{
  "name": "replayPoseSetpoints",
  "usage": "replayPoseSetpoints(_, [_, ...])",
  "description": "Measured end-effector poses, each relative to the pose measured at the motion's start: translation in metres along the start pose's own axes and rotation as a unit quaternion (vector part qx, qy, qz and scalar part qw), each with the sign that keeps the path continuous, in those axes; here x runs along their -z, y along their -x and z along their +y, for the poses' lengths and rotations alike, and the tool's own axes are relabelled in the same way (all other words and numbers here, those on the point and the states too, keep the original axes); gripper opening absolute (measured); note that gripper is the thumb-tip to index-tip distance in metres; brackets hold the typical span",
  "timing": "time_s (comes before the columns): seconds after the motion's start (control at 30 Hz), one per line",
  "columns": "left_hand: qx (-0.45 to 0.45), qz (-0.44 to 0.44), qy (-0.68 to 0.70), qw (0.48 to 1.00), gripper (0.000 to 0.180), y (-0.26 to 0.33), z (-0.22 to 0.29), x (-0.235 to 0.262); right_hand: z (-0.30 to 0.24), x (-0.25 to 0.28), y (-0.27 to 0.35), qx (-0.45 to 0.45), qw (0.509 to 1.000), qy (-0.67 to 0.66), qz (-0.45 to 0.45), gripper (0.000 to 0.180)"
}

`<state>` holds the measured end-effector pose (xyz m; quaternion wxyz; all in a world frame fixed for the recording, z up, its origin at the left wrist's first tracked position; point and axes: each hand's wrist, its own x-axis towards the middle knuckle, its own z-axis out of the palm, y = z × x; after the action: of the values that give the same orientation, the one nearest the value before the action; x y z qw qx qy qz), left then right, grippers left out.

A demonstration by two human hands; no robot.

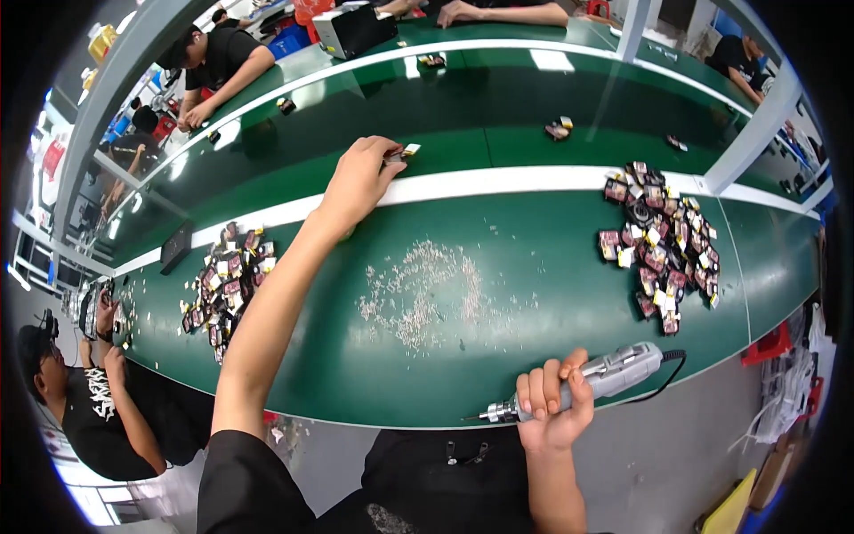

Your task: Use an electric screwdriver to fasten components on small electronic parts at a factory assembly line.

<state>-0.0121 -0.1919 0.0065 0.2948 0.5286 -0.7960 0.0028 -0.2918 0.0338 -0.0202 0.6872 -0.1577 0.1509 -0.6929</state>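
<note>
My left hand (pixel 358 181) reaches far out over the green table (pixel 498 356) to the white stripe and pinches a small dark part with a yellow-white tag (pixel 402 153) at its fingertips. My right hand (pixel 553 405) hovers at the table's near edge, gripping a grey electric screwdriver (pixel 605 376) that lies sideways with its bit pointing left and its black cable trailing right. Between my hands, a patch of tiny silvery screws (pixel 422 289) is scattered on the table.
A pile of small red-and-black parts (pixel 660 245) sits at the right, another pile (pixel 224 280) at the left. Loose parts (pixel 559 129) ride the far green belt. A person (pixel 93 400) sits at my left; other people work across the belt. Grey frame posts (pixel 752 133) rise at right.
</note>
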Motion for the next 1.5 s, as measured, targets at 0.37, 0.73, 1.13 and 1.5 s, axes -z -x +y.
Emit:
replayPoseSetpoints(0.37, [-0.133, -0.185, 0.199, 0.953, 0.041, 0.157, 0.182, 0.021, -0.004, 0.004, 0.04, -0.072, 0.996, -0.002, -0.05, 0.008])
replayPoseSetpoints(0.73, [-0.072, -0.131, 0.149, 0.978, 0.028, 0.165, 0.201, 0.011, 0.028, -0.002, 0.063, -0.09, 0.995, 0.051, 0.013, 0.003])
replayPoseSetpoints(1.13, [-0.187, -0.066, 0.065, 0.978, 0.034, 0.177, 0.2, 0.002, 0.029, 0.003, 0.06, -0.068, 0.994, 0.075, 0.034, 0.006])
replayPoseSetpoints(1.5, [-0.177, -0.093, 0.088, 0.976, 0.031, 0.181, 0.203, 0.007, -0.017, -0.01, 0.044, -0.08, 0.988, 0.091, -0.091, 0.008])
